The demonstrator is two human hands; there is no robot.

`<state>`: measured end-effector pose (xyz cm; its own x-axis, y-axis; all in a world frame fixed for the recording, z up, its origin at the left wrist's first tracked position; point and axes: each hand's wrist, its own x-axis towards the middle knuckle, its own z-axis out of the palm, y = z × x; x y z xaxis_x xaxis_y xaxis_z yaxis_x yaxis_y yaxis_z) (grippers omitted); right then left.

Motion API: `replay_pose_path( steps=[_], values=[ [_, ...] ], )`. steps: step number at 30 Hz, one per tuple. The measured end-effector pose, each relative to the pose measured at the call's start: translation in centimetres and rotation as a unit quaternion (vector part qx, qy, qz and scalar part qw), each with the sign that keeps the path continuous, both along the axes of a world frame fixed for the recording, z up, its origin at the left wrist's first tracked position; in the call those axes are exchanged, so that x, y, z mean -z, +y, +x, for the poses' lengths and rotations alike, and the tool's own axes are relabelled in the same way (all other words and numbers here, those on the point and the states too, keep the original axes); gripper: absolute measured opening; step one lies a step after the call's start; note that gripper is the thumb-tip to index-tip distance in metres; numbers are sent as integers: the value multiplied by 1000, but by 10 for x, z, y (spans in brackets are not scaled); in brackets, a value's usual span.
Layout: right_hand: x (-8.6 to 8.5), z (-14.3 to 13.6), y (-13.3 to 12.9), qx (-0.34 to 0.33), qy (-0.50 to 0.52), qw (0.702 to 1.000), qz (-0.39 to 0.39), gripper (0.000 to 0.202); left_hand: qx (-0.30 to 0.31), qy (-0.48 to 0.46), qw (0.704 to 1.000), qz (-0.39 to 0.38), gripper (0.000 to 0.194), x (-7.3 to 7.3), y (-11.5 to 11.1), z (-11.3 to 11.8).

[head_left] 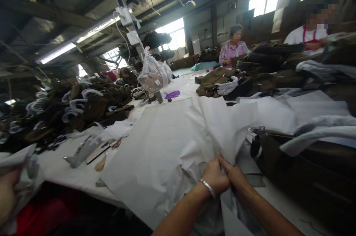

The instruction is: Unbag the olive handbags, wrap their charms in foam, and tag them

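My left hand (216, 176), with a silver bangle at its wrist, is closed on bunched white paper (155, 135). Close against it, my right hand (233, 172) grips the same gathered paper, thumb and fingers pinched together. Creases run out from both hands, while the paper's left part lies flat over the table and hangs past the front edge. To the right of my hands sits a dark olive bag (308, 169) with its handles (319, 135) wrapped in white. Folds hide my fingertips in part.
At the far left, another person's hand (8, 191) holds crumpled paper. Dark bags (94, 106) are heaped at the left, more (267, 65) at the right. A clear plastic bag (155, 74) hangs by a post. Two co-workers (232, 48) are across the table (69, 169).
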<state>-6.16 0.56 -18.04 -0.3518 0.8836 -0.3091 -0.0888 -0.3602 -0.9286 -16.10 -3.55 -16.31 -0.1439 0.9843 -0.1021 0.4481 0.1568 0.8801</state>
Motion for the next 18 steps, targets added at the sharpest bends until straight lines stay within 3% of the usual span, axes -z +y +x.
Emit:
replay_pose_path(
  steps=[2,4,7,10,12,14,16,18],
  values=[
    [3,22,-3,6,-33,998,-58,81,55,4,998,-17,57,-11,-12,-25],
    [10,50,-2,29,-80,994,-71,81,60,74,993,-67,57,-27,-20,-74],
    [19,91,6,7,-139,988,-71,80,-92,147,982,-79,42,-52,-23,-172],
    [21,113,16,-55,-156,983,-84,85,-279,229,926,-111,42,-64,-29,-260],
    [22,115,19,-63,-164,982,-70,92,-372,263,878,-143,44,-60,-36,-299],
    [24,108,18,-39,-180,981,-53,101,-427,283,843,-164,43,-47,-43,-319],
    [27,98,16,12,-205,978,-32,109,-446,294,829,-166,42,-31,-46,-327],
    [29,87,12,60,-216,975,-6,111,-435,295,836,-155,41,-17,-43,-327]
  ],
)
